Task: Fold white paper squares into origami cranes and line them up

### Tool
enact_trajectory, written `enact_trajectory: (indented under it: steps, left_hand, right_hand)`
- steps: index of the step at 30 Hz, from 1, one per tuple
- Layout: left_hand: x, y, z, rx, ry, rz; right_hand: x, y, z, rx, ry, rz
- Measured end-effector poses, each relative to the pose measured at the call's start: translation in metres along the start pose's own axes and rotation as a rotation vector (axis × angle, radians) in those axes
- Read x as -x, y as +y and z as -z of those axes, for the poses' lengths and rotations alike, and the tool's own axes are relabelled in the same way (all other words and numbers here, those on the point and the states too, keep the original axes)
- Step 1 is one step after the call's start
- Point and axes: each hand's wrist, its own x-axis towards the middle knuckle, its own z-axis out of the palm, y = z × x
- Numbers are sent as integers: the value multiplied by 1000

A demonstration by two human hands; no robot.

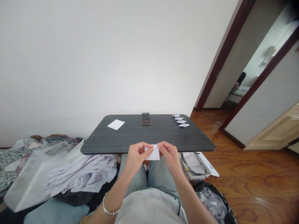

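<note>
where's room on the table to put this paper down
Widest bare patch: the table between the phone and the paper cranes, back from the near edge. Smaller: between the phone and the loose sheet. Crowded: the cranes' row, and the near edge by the left hand and right hand holding the paper.

Dark table (130,137) — paper sheet (116,124), phone (146,119), origami cranes (180,120)
</note>
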Motion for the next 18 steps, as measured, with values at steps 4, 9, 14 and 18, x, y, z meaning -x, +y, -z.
enact_trajectory:
  steps: [4,9,14,18]
  left_hand:
    - [0,1,-1,20,5,12]
    - [2,5,-2,59,-9,27]
    - [1,5,-2,35,-18,13]
    - [1,1,-2,13,-14,-1]
  right_hand:
    - [0,-1,0,-20,-5,-6]
    - [1,-1,0,-9,-37,-23]
    - [0,-1,-1,-4,-23,-8]
    - [-1,0,-1,-24,-23,9]
